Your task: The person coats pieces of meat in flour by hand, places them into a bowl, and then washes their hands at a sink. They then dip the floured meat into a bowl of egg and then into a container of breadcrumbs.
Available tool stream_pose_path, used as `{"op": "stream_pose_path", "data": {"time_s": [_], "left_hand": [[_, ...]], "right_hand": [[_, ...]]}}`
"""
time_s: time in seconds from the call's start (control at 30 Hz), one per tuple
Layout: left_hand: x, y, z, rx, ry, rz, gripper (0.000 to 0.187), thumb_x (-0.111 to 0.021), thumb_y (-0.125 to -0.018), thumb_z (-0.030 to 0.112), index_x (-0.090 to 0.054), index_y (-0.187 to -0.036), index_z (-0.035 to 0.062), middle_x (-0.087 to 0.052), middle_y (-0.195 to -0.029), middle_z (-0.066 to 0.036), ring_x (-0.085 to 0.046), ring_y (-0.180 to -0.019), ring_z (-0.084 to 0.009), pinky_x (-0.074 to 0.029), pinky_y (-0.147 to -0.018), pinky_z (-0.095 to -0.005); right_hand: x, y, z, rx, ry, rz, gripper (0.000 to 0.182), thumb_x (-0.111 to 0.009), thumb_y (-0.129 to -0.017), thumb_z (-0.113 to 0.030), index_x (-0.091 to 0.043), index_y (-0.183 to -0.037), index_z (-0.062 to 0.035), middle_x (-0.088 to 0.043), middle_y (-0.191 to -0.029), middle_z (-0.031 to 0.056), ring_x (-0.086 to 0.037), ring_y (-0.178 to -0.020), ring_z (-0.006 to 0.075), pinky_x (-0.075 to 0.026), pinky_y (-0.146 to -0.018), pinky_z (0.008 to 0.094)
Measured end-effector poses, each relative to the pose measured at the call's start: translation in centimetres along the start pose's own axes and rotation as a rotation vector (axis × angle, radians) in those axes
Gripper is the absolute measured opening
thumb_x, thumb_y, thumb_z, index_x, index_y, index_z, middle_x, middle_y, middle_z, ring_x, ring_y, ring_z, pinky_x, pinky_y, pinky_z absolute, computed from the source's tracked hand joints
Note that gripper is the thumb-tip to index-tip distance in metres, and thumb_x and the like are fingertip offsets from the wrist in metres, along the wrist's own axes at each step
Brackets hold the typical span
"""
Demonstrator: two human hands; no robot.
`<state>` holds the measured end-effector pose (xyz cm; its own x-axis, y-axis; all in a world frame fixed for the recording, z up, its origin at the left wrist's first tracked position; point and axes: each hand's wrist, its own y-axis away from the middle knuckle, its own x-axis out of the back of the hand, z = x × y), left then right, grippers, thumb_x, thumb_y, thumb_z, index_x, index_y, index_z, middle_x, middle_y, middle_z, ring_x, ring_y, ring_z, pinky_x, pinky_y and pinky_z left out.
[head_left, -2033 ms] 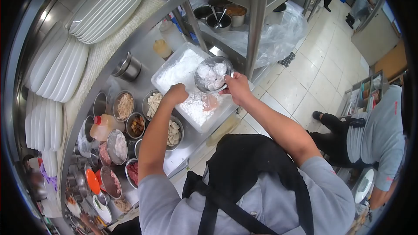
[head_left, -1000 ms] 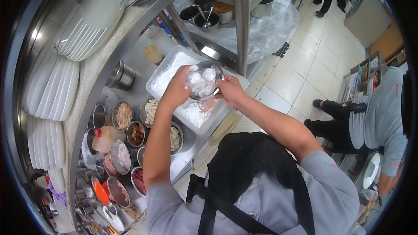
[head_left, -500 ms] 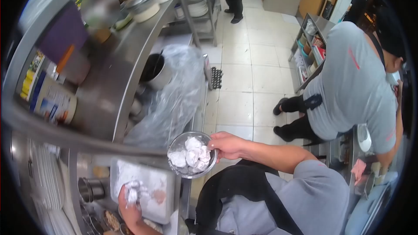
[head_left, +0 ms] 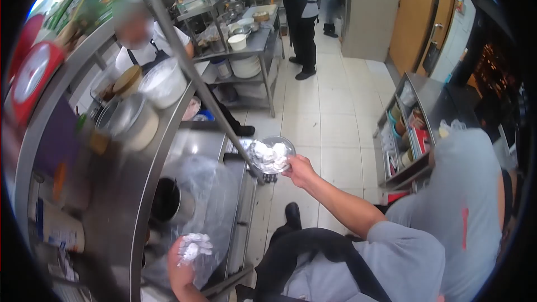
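My right hand (head_left: 300,171) grips the rim of a clear round bowl (head_left: 258,171) at its right side. In the bowl lie several lumps coated in white powder (head_left: 272,155); what is under the coating is hidden. The bowl is held out over the tiled floor, beside a metal post of the shelf. My left hand (head_left: 189,251) is low on the left, its fingers thick with white powder and slightly apart. It hovers over clear plastic sheeting (head_left: 210,201) on the lower counter, and I make out nothing in its grasp.
A metal shelf (head_left: 120,190) on my left carries tubs (head_left: 163,85) and a red scale (head_left: 36,81). Below it stands a pot (head_left: 180,204) with dark contents. A co-worker in grey (head_left: 464,190) is close on my right; other people (head_left: 302,17) stand farther off.
My right hand has carried the bowl forward and away from my body. My left hand has left the white-powdered tray, now out of view, for the plastic sheeting. The view has tilted up.
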<state>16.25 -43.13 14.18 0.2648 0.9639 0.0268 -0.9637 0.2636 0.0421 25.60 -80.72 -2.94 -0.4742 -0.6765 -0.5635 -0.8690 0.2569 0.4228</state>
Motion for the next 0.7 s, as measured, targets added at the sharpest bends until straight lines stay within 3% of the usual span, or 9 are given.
{"op": "stream_pose_path", "data": {"time_s": [0.13,0.2,0.4,0.53,0.6,0.7], "left_hand": [[-6.1,-13.5,-1.0,0.014,0.066,-0.200,0.041,-0.065,-0.086,0.030,-0.059,-0.107,-0.0043,-0.065,-0.102,-0.018,-0.066,-0.085,-0.0275,-0.056,-0.073,-0.0388],[-9.7,-21.6,-1.0,0.020,0.174,-0.378,0.029,-0.063,-0.088,0.015,-0.060,-0.110,-0.0033,-0.067,-0.104,-0.015,-0.066,-0.091,-0.0224,-0.053,-0.078,-0.0338],[-20.6,-40.6,0.0,0.017,0.062,-0.427,0.021,-0.060,-0.090,0.007,-0.061,-0.109,-0.0006,-0.066,-0.099,-0.006,-0.062,-0.091,-0.0128,-0.048,-0.082,-0.0271],[-25.7,-51.1,-1.6,-0.061,-0.277,-0.440,0.021,-0.060,-0.086,0.002,-0.062,-0.106,0.0006,-0.066,-0.096,-0.004,-0.060,-0.090,-0.0106,-0.047,-0.081,-0.0267],[-27.3,-55.9,-4.0,-0.073,-0.348,-0.391,0.022,-0.057,-0.083,0.000,-0.061,-0.105,0.0009,-0.067,-0.095,-0.009,-0.062,-0.089,-0.0152,-0.048,-0.081,-0.0284],[-27.8,-62.7,-12.5,0.031,-0.653,-0.312,0.030,-0.050,-0.082,0.000,-0.059,-0.110,0.0015,-0.066,-0.101,-0.020,-0.064,-0.097,-0.0322,-0.048,-0.086,-0.0378]], "right_hand": [[6.6,-8.2,-4.2,0.021,-0.023,0.109,0.012,-0.050,-0.089,-0.006,-0.053,-0.101,-0.0049,-0.062,-0.092,0.0082,-0.061,-0.076,0.0194,-0.052,-0.065,0.0334],[9.8,-10.8,-7.3,-0.021,-0.005,0.233,0.011,-0.050,-0.088,-0.004,-0.054,-0.099,-0.0047,-0.062,-0.088,0.0086,-0.061,-0.074,0.0192,-0.052,-0.062,0.0330],[20.8,-17.7,-15.0,0.033,-0.088,0.620,0.017,-0.051,-0.082,0.001,-0.054,-0.098,-0.0028,-0.061,-0.086,0.0101,-0.062,-0.069,0.0195,-0.051,-0.051,0.0314],[26.9,-25.8,-20.6,0.054,-0.106,0.677,0.022,-0.051,-0.084,-0.001,-0.053,-0.106,0.0008,-0.060,-0.092,0.0112,-0.061,-0.071,0.0189,-0.050,-0.051,0.0300],[27.7,-31.3,-23.8,0.040,-0.109,0.722,0.022,-0.050,-0.084,-0.001,-0.053,-0.106,0.0010,-0.060,-0.091,0.0111,-0.061,-0.070,0.0185,-0.049,-0.050,0.0295],[25.7,-42.0,-32.0,0.050,-0.036,0.633,0.020,-0.049,-0.087,-0.002,-0.055,-0.106,0.0013,-0.061,-0.090,0.0111,-0.062,-0.072,0.0186,-0.049,-0.051,0.0298]]}}
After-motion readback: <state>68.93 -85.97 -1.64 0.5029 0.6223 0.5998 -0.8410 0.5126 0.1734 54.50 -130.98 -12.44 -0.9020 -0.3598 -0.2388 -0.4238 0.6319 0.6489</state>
